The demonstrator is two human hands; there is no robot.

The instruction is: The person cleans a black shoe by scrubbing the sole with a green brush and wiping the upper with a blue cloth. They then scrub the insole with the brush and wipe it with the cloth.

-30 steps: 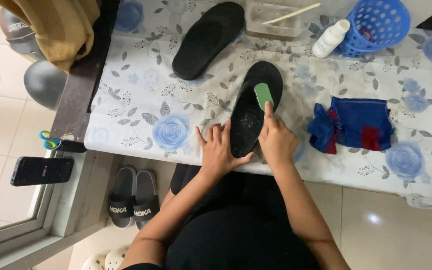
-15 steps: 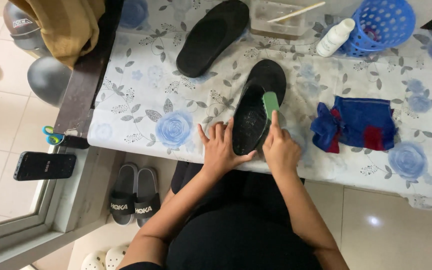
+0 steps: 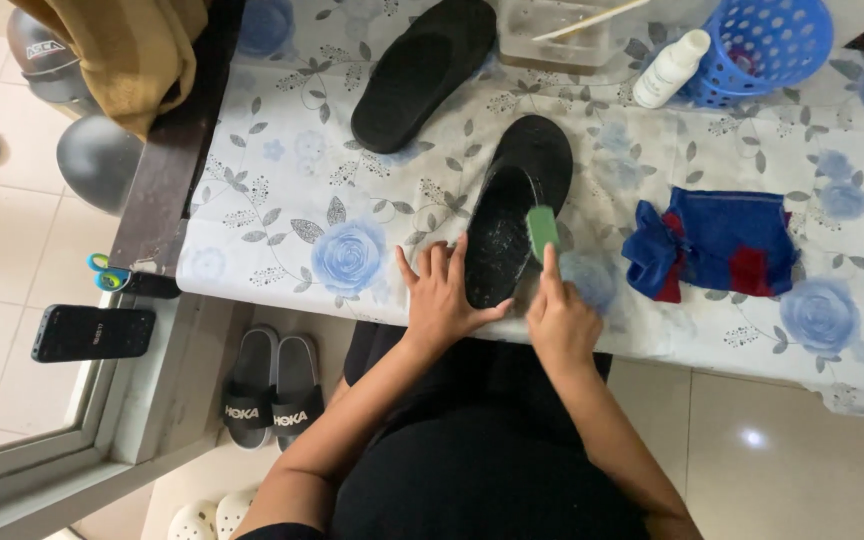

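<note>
Left hand [image 3: 444, 300]: flat, fingers spread open, pressing the black sandal [image 3: 514, 212] so it stays put.
Right hand [image 3: 558, 318]: fingers closed around the green sponge [image 3: 541, 231], rubbing the sandal's side.
Sandal: lying on the flowery counter [image 3: 282, 220].
Blue cloth [image 3: 714, 242]: nearby, within reach.

A person seated at a table [image 3: 282, 215] covered in a blue-rose floral cloth presses the left hand [image 3: 442, 300] flat against the heel end of a black slipper [image 3: 512, 215], while the right hand [image 3: 560, 318] grips a green scrub pad [image 3: 542, 230] laid on the sole's right edge. A second black slipper [image 3: 422, 70] lies at 11 o'clock from the first. A blue-and-red cloth [image 3: 717, 242] sits at 3 o'clock, a white bottle [image 3: 670, 68] and a blue basket [image 3: 762, 45] at 1 o'clock. On the ledge at 9 o'clock rest a phone [image 3: 92, 332] and scissors [image 3: 112, 275].
</note>
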